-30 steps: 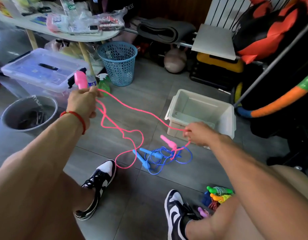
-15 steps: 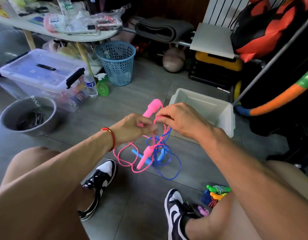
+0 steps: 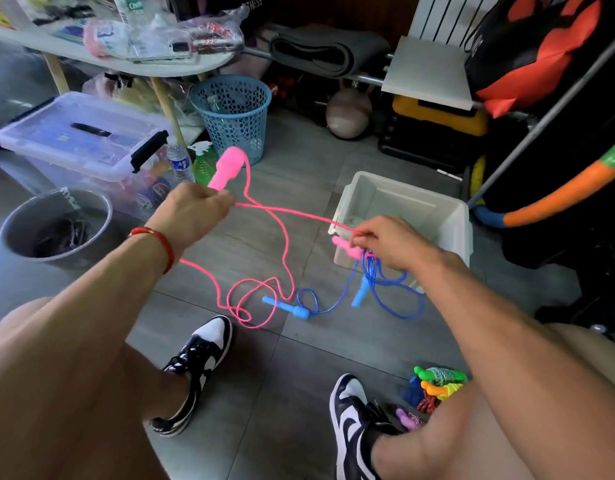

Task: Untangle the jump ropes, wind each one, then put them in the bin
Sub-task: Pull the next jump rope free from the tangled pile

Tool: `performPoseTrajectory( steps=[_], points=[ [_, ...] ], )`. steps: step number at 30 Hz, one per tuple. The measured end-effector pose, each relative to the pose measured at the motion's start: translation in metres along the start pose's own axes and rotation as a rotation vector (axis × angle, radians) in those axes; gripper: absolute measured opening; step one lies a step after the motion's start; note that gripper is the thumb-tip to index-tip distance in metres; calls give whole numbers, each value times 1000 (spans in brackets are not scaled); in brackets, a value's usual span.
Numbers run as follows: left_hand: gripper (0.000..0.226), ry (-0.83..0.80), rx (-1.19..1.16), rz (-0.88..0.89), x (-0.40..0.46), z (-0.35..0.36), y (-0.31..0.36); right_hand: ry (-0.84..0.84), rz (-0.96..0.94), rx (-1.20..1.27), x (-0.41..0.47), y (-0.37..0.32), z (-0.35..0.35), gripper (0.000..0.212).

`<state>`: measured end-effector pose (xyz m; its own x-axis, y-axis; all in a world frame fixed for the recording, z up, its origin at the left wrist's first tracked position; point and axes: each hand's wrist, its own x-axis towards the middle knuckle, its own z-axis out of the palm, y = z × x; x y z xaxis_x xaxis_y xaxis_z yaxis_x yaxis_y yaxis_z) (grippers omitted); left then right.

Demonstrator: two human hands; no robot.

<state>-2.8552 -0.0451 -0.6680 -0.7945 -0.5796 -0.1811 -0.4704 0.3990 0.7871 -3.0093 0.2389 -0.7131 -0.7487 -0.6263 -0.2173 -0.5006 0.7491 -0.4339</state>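
Two jump ropes, one pink and one blue, lie partly tangled on the grey tiled floor [image 3: 299,375] in front of a seated person. Farthest left of the white bin [image 3: 451,216] stands a grey metal bucket [image 3: 29,216], and behind it a clear lidded storage box [image 3: 56,133] with black latches. Nearer the bin, the left hand [image 3: 195,211], a red cord bracelet [image 3: 162,239] on its wrist, is closed around the lower end of one pink handle [image 3: 226,168], which points up and away; the fingers are curled tight on it. From that fist the pink rope [image 3: 285,254] runs two ways: one taut strand crosses straight to the right hand, while slack falls to the floor and coils in loose loops left of the bin, just above a black-and-white sneaker [image 3: 198,365]. A blue mesh wastebasket [image 3: 233,112] stands behind, left of the bin. Beside the pink loops, a blue handle [image 3: 288,308] lies flat on the tile, and the blue rope [image 3: 396,296] trails from it up to the right hand. The right hand [image 3: 392,244], held at the bin's front left corner, pinches the pink strand between thumb and fingers, with the second pink handle [image 3: 347,247] and a bunch of blue strands hanging just under it; a second blue handle [image 3: 359,294] dangles below. Wound ropes [image 3: 437,382] in green, orange and yellow lie on the floor below the bin, beside the right sneaker [image 3: 351,420].
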Motion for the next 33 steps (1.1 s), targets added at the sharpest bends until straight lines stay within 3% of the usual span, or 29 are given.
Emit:
performPoseTrajectory(
  steps=[2,4,8,13,17,19,26,31,33],
  points=[
    [26,14,284,31,0,4,-4,-20,-38,51,-2,-7,-10,20],
    [28,3,367,106,-4,13,-6,-78,-101,74,-6,-18,-17,27],
    [46,-142,412,304,-28,45,2,-196,-219,88,-17,-49,-23,29],
    [38,-270,237,513,-41,66,3,-183,-341,68,-23,-81,-22,21],
    [26,-254,100,481,-39,57,9,-157,-364,172,-25,-88,-18,3],
    [29,-250,110,442,-38,52,8,-113,-357,150,-21,-86,-17,13],
    [31,-228,39,430,-46,48,12,154,-214,-466,-2,-67,27,49],
    [33,-159,-117,383,-43,34,12,107,-139,-225,8,-30,32,22],
    [32,-135,-119,353,-40,28,9,83,-137,-122,9,-28,32,20]
  ],
)
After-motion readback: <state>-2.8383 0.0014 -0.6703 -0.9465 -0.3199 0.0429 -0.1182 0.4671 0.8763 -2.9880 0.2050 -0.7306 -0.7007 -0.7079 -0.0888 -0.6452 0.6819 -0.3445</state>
